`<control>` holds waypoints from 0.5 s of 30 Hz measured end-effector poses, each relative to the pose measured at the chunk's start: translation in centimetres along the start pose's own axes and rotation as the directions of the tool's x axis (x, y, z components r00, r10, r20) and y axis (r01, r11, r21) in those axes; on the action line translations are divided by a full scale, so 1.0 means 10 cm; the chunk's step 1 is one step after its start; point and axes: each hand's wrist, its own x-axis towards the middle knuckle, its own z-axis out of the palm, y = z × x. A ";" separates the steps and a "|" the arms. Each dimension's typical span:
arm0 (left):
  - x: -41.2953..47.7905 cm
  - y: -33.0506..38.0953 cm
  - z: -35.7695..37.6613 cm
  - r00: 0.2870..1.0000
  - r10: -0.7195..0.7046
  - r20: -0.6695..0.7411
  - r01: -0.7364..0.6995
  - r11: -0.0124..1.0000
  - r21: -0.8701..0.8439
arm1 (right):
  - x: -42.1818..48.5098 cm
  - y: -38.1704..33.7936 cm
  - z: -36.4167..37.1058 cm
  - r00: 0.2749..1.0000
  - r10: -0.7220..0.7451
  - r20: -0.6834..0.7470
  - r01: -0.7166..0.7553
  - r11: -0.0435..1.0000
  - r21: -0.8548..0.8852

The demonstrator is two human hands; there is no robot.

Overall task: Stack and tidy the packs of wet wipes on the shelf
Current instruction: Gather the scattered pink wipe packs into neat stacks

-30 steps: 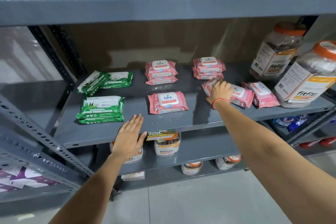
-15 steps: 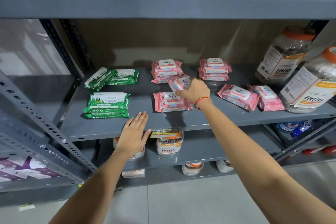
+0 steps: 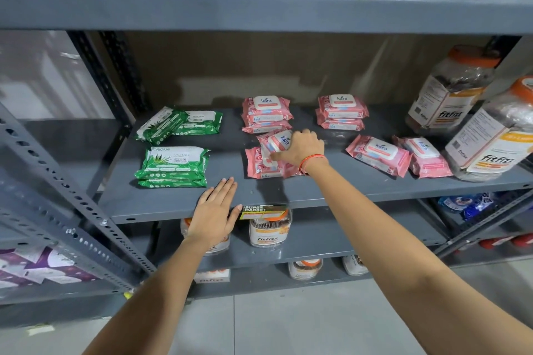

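On the grey shelf [image 3: 288,190] the right hand [image 3: 300,150] has a pink pack [image 3: 278,140] of wet wipes in its fingers [image 3: 281,156], the thumb on the near side and the rest curled over the top, and the pack sits tilted, its lower edge touching a second pink pack [image 3: 261,166] lying flat beneath; it looks like the pack is being set down there to start a pile, and it still needs squaring to the one below. The left hand [image 3: 215,210] is flat and spread, holding nothing, palm on the front lip of the shelf at about 7 o'clock from the right hand, most likely as a brace while the other arm reaches in. Just behind the held pack, at 12 o'clock, stands a neat pink stack [image 3: 266,114], and at 2 o'clock a second pink stack [image 3: 341,112]; both are already tidy. Two loose pink packs [image 3: 379,154] lie askew at 3 o'clock, side by side and close to the large jars [image 3: 490,141], so they are probably next to be gathered. At 9 o'clock a green stack [image 3: 174,166] lies square, while at 10 o'clock the green pair [image 3: 178,125] is untidy, one pack leaning slantwise over the other. I judge the job roughly half done
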 end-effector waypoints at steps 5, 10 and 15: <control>0.00 -0.01 0.00 1.000 0.004 -0.003 -0.004 1.000 -0.011 | 0.14 -0.03 -0.11 0.977 -0.163 0.138 0.171 0.984 -0.050; 0.00 -0.01 0.01 1.000 0.000 -0.004 -0.001 1.000 -0.012 | 0.30 -0.05 -0.32 0.858 -0.311 0.408 0.336 0.942 0.012; 0.00 -0.02 0.01 1.000 0.010 -0.005 -0.010 1.000 -0.003 | 0.36 -0.03 -0.29 0.826 -0.325 0.460 0.365 0.931 0.003</control>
